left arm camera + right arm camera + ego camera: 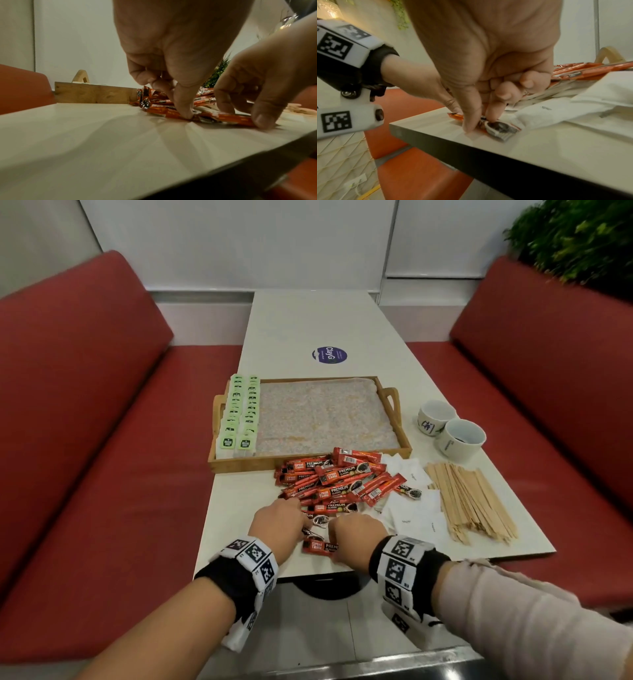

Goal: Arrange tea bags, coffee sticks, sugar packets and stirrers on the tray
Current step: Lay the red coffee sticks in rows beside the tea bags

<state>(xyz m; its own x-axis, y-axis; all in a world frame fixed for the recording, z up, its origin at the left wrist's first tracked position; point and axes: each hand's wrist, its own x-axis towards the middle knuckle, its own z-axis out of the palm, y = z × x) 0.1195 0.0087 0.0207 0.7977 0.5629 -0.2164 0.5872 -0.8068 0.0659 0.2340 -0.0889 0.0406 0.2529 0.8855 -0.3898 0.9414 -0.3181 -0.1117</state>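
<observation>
A heap of red coffee sticks [337, 486] lies on the table in front of the wooden tray [406, 446]. Two rows of green tea bags [241, 414] fill the tray's left side. White sugar packets [412, 517] and wooden stirrers [471, 501] lie right of the heap. My left hand [291, 520] is at the heap's near end, its curled fingertips [186, 115] down on a coffee stick [164, 112]. Close beside it my right hand [342, 534] pinches a coffee stick [502, 128] between thumb and forefinger [471, 121] near the table's front edge.
Two white cups [452, 429] stand right of the tray. The tray's lined middle and right part [325, 412] holds nothing. Red bench seats [102, 474] flank the narrow white table [308, 320]. A green plant [579, 237] is at the far right.
</observation>
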